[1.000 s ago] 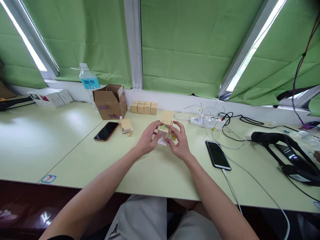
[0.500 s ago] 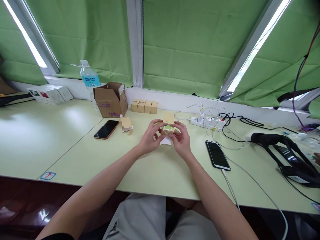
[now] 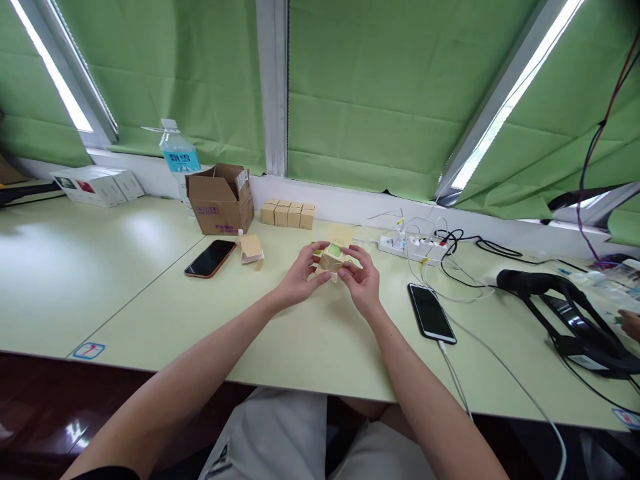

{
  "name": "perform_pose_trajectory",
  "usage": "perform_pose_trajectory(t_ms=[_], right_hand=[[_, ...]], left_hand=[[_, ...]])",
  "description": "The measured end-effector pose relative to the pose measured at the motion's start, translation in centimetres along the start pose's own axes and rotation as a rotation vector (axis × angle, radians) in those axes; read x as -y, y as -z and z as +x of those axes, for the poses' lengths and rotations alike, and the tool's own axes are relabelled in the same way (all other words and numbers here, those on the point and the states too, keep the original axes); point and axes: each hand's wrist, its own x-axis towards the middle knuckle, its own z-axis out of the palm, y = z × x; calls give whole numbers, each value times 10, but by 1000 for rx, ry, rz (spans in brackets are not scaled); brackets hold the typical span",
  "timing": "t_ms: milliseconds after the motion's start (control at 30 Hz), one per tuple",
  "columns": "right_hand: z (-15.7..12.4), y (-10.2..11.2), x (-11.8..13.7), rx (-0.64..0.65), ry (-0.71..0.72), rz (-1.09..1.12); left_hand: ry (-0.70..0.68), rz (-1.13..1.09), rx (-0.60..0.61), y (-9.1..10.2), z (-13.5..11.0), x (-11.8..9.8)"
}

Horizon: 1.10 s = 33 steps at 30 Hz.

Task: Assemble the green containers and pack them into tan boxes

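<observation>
Between my hands is a small tan cardboard box with something green and square showing at its top. My left hand grips its left side, thumb low and fingers curled near the top. On the other side, my right hand pinches the box with thumb and fingers. Part of the box is hidden behind the fingers. An opened small carton with loose flaps lies to the left of my left hand. Farther back stands a row of several closed small boxes.
Left of the hands lie a phone and a brown carton beside a water bottle. On the right are a charging phone, a power strip, cables and a black headset. Another person's hand shows at the right edge.
The small box has tilted and turned slightly between my hands. A white flap that hung below it no longer shows the same way. The view has shifted a little.
</observation>
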Motion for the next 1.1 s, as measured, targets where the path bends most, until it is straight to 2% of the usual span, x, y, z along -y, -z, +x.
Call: perform_pose_trajectory(t_ms=[133, 267, 667, 1000, 1100], right_hand=[[-2, 1, 1, 66, 39, 7], [-2, -2, -1, 86, 45, 23], [-1, -7, 2, 80, 37, 42], [-2, -12, -9, 22, 56, 46], [0, -11, -13, 4, 53, 18]], left_hand=[[2, -65, -99, -3, 3, 1], [27, -61, -140, -4, 5, 0], [44, -81, -177, -4, 6, -2], [34, 41, -286, -12, 7, 12], [40, 29, -283, -12, 7, 13]])
